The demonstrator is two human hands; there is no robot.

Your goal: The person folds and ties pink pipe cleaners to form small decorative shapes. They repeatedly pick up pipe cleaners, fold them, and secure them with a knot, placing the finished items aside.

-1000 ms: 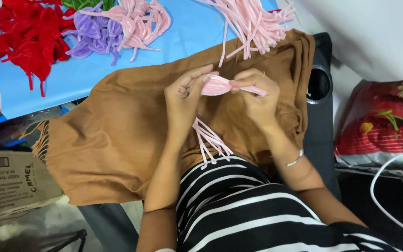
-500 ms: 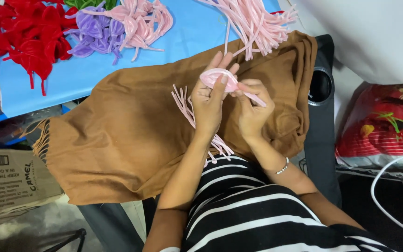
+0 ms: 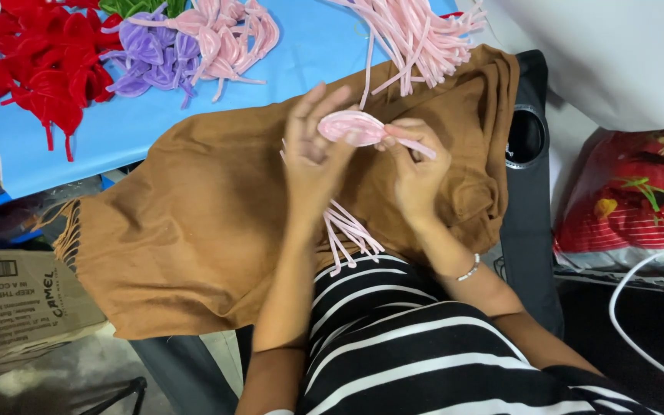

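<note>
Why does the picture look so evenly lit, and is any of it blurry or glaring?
Head view: soft, even light with weak shadows; the left hand and right hand holding the pink coil look slightly smeared, while the brown cloth and red pieces stay fairly sharp; the white surface top right is bright and nearly washed out.

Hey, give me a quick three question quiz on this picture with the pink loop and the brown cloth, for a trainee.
1. True or false: both hands hold the pink fuzzy-wire loop.
2. Which pile lies next to the red shapes? A purple shapes, B yellow shapes, C white shapes.
3. Fill in: under the hands lies a brown ____.

Key: 1 true, left hand and right hand both grip it. 2 A. 3 cloth.
</note>
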